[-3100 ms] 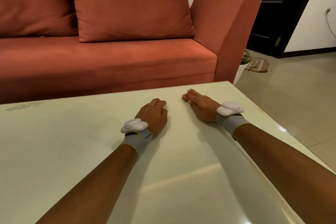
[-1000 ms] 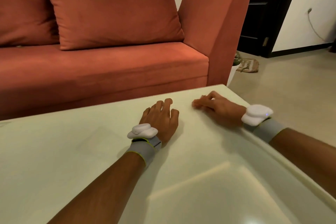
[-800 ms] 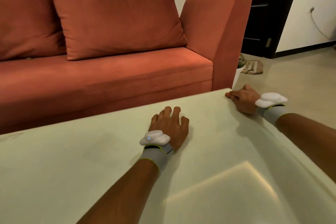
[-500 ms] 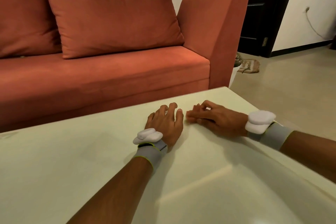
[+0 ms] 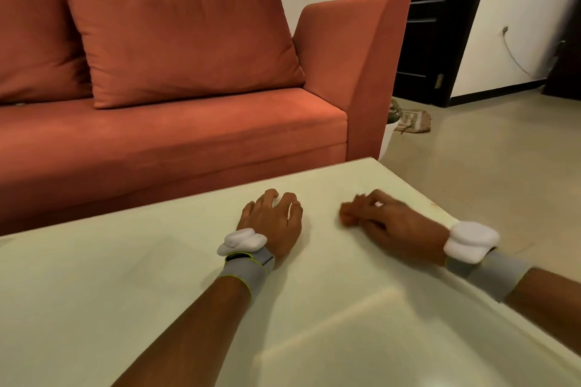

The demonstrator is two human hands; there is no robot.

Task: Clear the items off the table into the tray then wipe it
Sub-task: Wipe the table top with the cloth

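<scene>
Left hand (image 5: 270,220) rests palm-down on the table (image 5: 125,292), fingers relaxed, holding nothing. Right hand (image 5: 390,223), just beside it and nearer the right edge, is curled and blurred; any grip cannot be told. No tray or items in view

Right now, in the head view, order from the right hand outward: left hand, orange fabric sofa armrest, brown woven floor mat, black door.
1. left hand, beside the right hand on the table.
2. orange fabric sofa armrest, beyond the table's far corner.
3. brown woven floor mat, past the armrest.
4. black door, farthest back.
</scene>
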